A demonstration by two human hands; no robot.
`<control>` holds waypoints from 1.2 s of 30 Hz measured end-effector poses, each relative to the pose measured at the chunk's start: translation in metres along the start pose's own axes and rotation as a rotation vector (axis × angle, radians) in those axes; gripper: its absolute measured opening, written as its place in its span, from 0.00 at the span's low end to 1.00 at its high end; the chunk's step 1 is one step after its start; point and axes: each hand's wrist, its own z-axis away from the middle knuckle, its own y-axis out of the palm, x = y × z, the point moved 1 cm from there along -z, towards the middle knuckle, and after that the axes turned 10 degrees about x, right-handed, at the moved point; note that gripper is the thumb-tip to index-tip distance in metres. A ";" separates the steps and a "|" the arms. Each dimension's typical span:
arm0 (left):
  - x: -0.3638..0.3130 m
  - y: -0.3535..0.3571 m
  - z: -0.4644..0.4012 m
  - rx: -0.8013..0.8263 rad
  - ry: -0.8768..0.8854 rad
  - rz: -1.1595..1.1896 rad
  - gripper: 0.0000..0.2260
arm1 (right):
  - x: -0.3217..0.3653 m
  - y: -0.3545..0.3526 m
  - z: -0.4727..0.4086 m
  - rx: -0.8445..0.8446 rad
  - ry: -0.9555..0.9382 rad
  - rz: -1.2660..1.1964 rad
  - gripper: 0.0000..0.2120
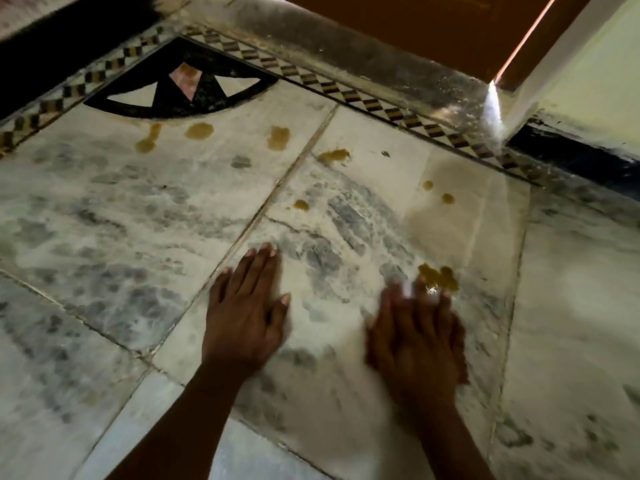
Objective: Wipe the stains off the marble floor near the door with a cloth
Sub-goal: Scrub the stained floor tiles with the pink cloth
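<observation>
Stains on the marble floor (346, 341) lie mostly far of both hands; no cloth is seen.

The nearest stain (438, 277) is touched at its near edge by the blurred right hand (417, 336), fingers straight and holding nothing. The left hand (244, 315) is pressed flat, fingers together. Other stains (199, 130) are spread toward the door (415, 29).
</observation>
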 end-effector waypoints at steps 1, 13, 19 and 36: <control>0.001 -0.001 0.001 -0.001 0.007 -0.003 0.31 | -0.003 0.001 -0.021 -0.001 0.127 -0.019 0.34; -0.005 -0.008 0.001 0.020 -0.005 0.056 0.31 | -0.024 -0.008 -0.013 0.074 -0.038 0.016 0.31; -0.006 -0.008 0.002 -0.002 -0.008 0.055 0.31 | -0.025 -0.012 -0.104 0.081 0.359 -0.147 0.36; -0.006 -0.007 0.002 0.030 -0.012 0.044 0.32 | -0.053 -0.025 -0.098 0.180 0.239 -0.141 0.33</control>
